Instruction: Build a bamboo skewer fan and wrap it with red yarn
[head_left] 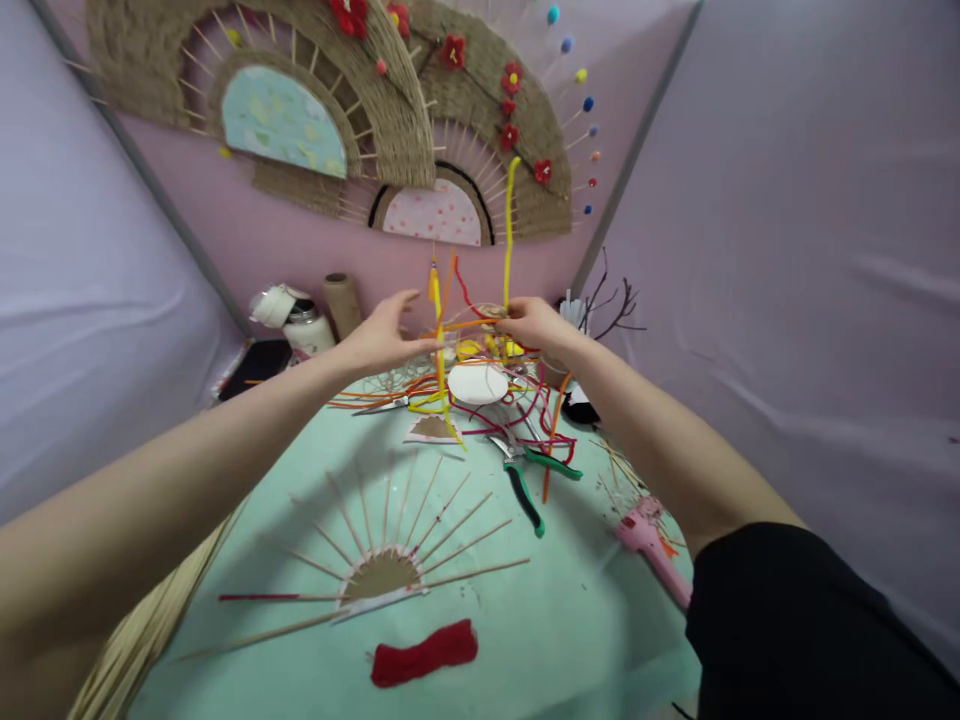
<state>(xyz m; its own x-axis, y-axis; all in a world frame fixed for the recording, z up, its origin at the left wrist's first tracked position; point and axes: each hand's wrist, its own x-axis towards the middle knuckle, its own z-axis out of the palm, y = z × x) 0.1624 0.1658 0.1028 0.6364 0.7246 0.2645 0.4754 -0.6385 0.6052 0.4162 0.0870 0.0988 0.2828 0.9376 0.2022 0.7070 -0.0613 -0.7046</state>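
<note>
Both of my hands are over the far side of the table. My right hand (536, 328) is closed around a bundle of fuzzy pipe cleaners. A yellow pipe cleaner (510, 235) stands up from it, and an orange pipe cleaner (472, 323) reaches left from it. Thumb and fingers of my left hand (384, 335) are spread apart. Its thumb tip is close to another yellow pipe cleaner (440, 365) that hangs down; whether they touch I cannot tell. Below lie a white oval piece (478, 382) and tangled coloured pipe cleaners (551, 425).
Green-handled pliers (521, 480) and scissors (382, 406) lie mid-table. Nearer are a stick fan frame (386, 575) and a dark red yarn skein (424, 653). A pink glue gun (652, 545) lies right, dry branches (619, 310) behind. Woven fans (390, 120) hang on the back wall.
</note>
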